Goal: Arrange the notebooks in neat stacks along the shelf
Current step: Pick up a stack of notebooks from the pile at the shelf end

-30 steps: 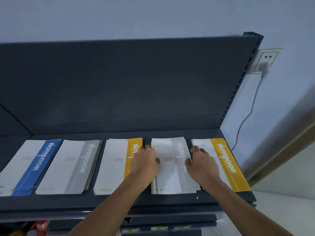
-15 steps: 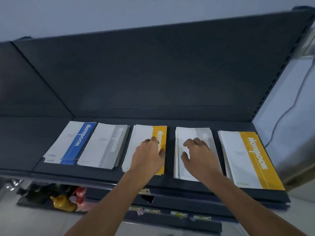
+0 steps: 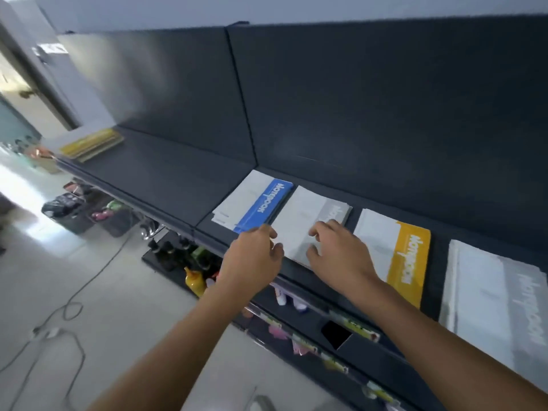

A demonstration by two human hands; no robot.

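While both bare forearms reach up from the 6 o'clock edge, a long, matte dark metal shelf (image 3: 166, 176) runs from 10 o'clock down to 4 o'clock, backed by flat dark panels (image 3: 355, 114). Thin rectangular notebooks with smooth paper covers lie flat on it in low stacks, side by side near the centre: a white-and-blue stack (image 3: 258, 204), a pale grey stack (image 3: 302, 218) just to its right, a white-and-yellow stack (image 3: 394, 250) at 3 o'clock, and another grey stack (image 3: 498, 298) at 4 o'clock. A separate yellow stack (image 3: 92, 143) sits far off at 10 o'clock, blurred. The right hand (image 3: 338, 250) is on the pale grey stack, fingers half bent and spread, tips and thumb resting on the cover without wrapping round it. The left hand (image 3: 252, 262) is at that stack's front left corner, fingers loosely curled and thumb apart; whether it grips anything cannot be told. Below the shelf's front edge, a lower shelf holds small blurred goods, among them a yellow object (image 3: 194, 281). A pale, glossy floor (image 3: 118, 315) fills the 8 o'clock area.
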